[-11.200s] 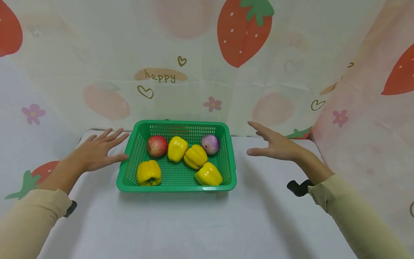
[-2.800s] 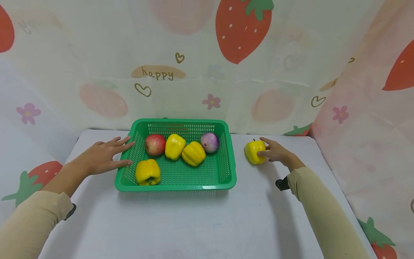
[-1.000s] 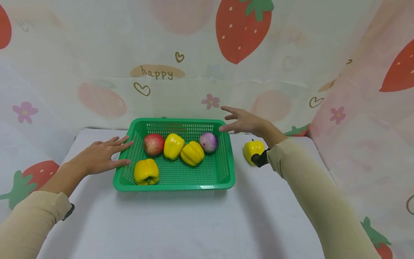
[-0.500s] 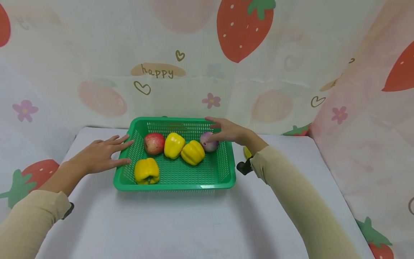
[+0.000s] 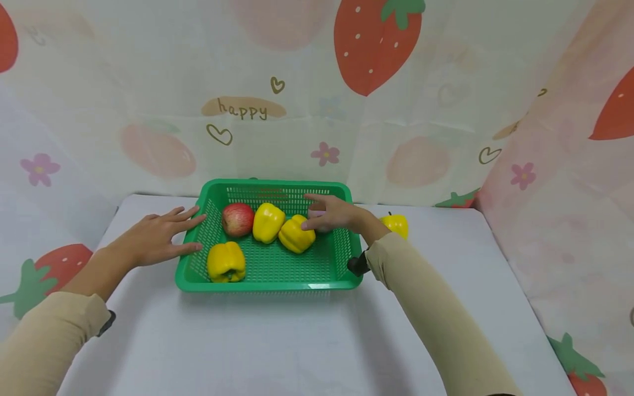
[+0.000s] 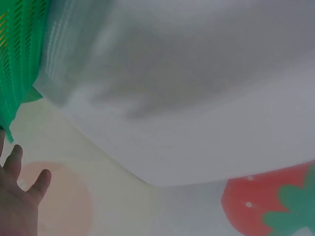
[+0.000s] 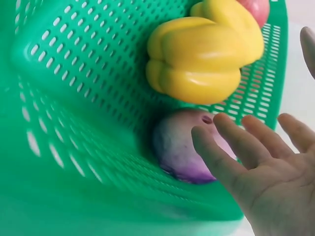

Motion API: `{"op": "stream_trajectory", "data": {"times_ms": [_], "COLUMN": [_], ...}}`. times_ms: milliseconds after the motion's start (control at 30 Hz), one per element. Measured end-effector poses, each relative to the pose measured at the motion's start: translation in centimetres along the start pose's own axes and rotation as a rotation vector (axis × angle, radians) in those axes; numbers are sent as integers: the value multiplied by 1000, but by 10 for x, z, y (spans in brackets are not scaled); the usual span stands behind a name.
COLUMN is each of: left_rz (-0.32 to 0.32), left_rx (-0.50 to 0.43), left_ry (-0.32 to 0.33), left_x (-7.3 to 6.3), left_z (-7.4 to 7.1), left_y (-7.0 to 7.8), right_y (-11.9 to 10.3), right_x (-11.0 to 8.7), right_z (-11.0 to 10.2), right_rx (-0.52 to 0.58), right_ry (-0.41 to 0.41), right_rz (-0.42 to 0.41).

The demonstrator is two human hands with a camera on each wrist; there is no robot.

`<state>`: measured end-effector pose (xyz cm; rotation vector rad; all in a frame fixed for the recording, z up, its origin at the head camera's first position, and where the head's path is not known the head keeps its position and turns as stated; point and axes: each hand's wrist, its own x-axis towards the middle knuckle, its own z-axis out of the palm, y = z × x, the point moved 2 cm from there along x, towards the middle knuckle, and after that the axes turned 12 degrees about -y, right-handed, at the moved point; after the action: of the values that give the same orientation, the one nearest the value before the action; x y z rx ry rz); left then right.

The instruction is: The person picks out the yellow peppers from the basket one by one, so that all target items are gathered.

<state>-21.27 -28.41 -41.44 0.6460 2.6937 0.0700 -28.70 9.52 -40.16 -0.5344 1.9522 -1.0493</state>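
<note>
My right hand [image 5: 337,213] is over the right part of a green plastic basket [image 5: 267,286], fingers spread. In the right wrist view, its fingertips overlap a round purple-and-white vegetable [image 7: 178,140]; the head view mostly hides that vegetable behind the hand. Just left of it lies a yellow bell pepper [image 5: 293,237], the thumb overlapping its edge. A second yellow pepper [image 5: 268,223] and a red apple [image 5: 238,220] sit farther left, with a third pepper [image 5: 226,262] at the front left. My left hand [image 5: 156,237] has its fingers extended at the basket's left rim.
Another yellow bell pepper [image 5: 396,224] stands on the white-covered table [image 5: 277,341] right of the basket, partly behind the right forearm. A printed cloth backdrop [image 5: 297,66] rises directly behind the table and along its sides.
Earlier, my right hand set one yellow pepper from the basket's front right onto the table and released it. It then moved left, and has now lowered over the purple-and-white vegetable. The left hand stays at the rim.
</note>
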Motion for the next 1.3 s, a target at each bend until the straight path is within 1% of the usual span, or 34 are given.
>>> {"op": "stream_trajectory", "data": {"times_ms": [200,433,633,767,867,967,1100,1300], "left_rz": [-3,-10,-12,-12,-14,-12,-1,-1], "left_rx": [-5,-6,-9,-7,-5,-1,8,-12], "left_ry": [-3,-9,-9,-11,-11,-6,-2,-6], "left_x": [-1,-1,-3,-2,-1,0,1,1], "left_z": [-2,-2,-3,-2,-1,-1,-1,-1], "left_y": [0,0,0,-1,-2,-2,-1,0], "right_y": [4,7,8,9,9,9,11,12], "right_x": [9,19,28,31,33,36,41,45], "right_z": [6,12,15,15,16,18,20,23], "right_rx": [29,-25,-30,-36,-74,-138,-197,-248], "right_ry": [-20,-5,10,14,11,9,21,48], "right_rz": [23,65,80,86,79,71,77,90]}}
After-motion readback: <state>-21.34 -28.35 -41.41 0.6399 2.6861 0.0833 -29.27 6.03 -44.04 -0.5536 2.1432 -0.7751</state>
